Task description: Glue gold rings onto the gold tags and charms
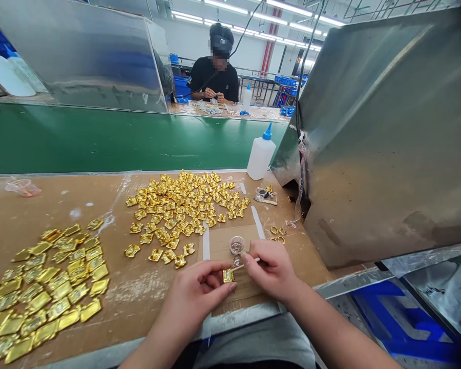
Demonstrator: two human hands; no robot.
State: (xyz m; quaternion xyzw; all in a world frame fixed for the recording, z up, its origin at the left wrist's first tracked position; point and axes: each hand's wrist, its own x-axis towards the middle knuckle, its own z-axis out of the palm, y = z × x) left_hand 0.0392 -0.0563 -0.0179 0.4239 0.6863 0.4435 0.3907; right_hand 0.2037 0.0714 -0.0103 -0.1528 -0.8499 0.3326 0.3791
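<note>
Between the thumb and fingers of my left hand (200,287) is a small gold metal piece (228,275), its hollow side facing up. My right hand (271,266) pinches a thin wooden stick (238,267), whose tip is at the gold piece. Just beyond my hands, a small clear cup (237,245) stands on a cardboard sheet (221,236) taped along its sides. A heap of similar gold pieces (184,200) lies behind my left hand. More flat gold pieces (61,287) are spread out at the left of the table.
A white bottle with a blue tip (260,156) stands at the table's back, before a green belt (119,138). Metal panels rise at right (392,143) and far left (100,56). Gold rings (278,231) lie right. A co-worker (217,77) sits across the belt.
</note>
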